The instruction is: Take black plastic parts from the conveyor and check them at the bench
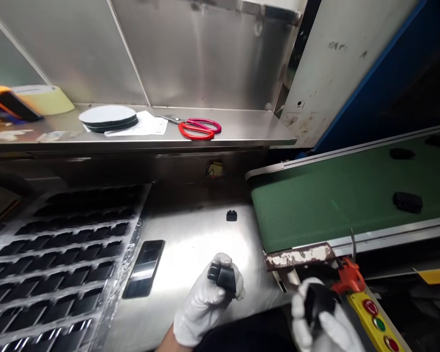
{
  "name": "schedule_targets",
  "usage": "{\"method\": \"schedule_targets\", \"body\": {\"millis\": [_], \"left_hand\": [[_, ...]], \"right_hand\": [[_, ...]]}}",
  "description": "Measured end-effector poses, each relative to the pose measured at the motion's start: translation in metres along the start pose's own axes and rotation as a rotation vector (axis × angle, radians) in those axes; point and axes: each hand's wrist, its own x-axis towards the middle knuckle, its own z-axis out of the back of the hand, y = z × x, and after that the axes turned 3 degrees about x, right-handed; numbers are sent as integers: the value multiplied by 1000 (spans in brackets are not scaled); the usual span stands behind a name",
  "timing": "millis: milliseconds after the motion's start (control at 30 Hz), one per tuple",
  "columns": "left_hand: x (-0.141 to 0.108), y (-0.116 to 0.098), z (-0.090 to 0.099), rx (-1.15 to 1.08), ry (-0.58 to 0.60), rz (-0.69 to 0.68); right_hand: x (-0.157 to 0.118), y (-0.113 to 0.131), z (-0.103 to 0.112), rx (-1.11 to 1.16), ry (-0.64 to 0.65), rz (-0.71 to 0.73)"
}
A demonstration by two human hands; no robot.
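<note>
Both my hands wear white gloves and sit low over the steel bench (190,234). My left hand (205,305) grips a small black plastic part (223,276) between thumb and fingers. My right hand (322,325) is closed around another black plastic part (317,300) near the bench's right edge. One more small black part (231,215) lies alone on the bench further back. To the left, a clear tray (58,274) holds several rows of black parts.
A green conveyor belt (333,205) at right carries several black parts (407,202). A yellow button box (377,320) sits by my right hand. A dark phone (144,268) lies on the bench. Red scissors (198,129) and a round disc stack (108,118) rest on the rear shelf.
</note>
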Motion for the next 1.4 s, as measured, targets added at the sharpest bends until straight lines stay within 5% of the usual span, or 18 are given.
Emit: {"method": "schedule_targets", "body": {"millis": [133,267,400,567,867,1067,1267,1400], "left_hand": [[-22,6,9,-88,-42,49],[-35,-2,8,45,-170,80],[-43,-18,-9,484,-306,27],[-58,-25,-29,901,-341,-226],[-69,-32,-27,1461,-95,-559],[-67,-31,-23,1533,65,-653],[-64,-31,-19,1473,68,-764],[-67,-32,-19,1212,90,-621]], "right_hand": [[14,-7,-69,32,163,-83],[28,10,-88,-154,229,-137],[34,27,-93,-385,379,0],[36,29,-90,-592,575,262],[22,-1,-74,-685,523,525],[8,-4,-70,-676,514,594],[10,3,-77,-657,562,676],[13,4,-88,-521,625,584]]}}
